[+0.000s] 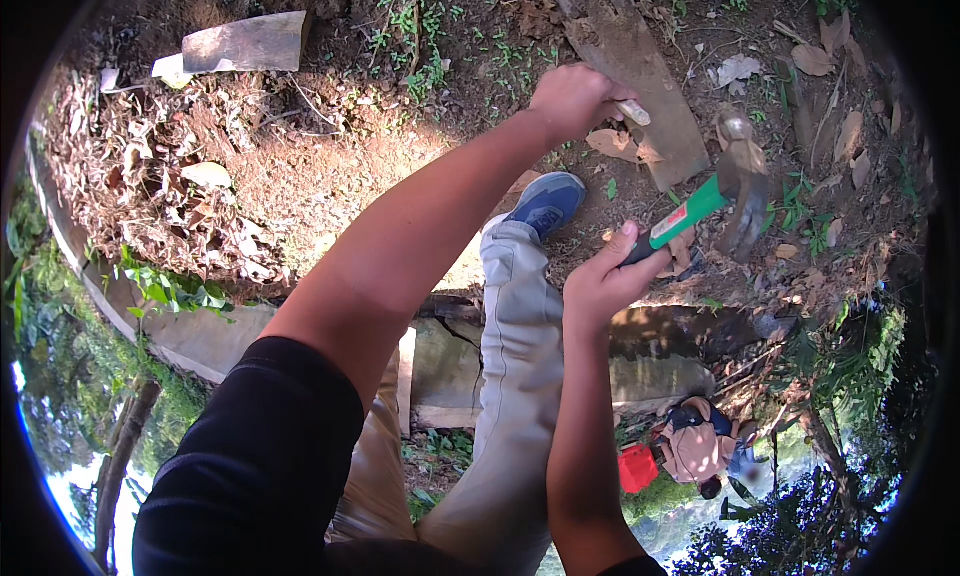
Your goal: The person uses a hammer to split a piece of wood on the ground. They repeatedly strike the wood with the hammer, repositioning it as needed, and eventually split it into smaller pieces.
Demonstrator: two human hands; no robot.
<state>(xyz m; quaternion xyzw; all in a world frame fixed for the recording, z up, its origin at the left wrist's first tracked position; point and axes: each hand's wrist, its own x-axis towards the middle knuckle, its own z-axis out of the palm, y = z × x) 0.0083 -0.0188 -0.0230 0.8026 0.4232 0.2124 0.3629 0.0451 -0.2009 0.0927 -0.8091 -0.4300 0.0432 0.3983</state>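
Hands grip tools: right hand (607,281) a hammer (735,181), left hand (575,98) a pale peg (634,112) beside a plank (630,61).

The left hand (575,98) hides most of a pale peg (633,112).

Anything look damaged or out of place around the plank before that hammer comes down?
The weathered wooden plank lies skewed across leaf-littered soil. The left hand pinches a pale peg against it, close to where the green-handled hammer in the right hand hangs.
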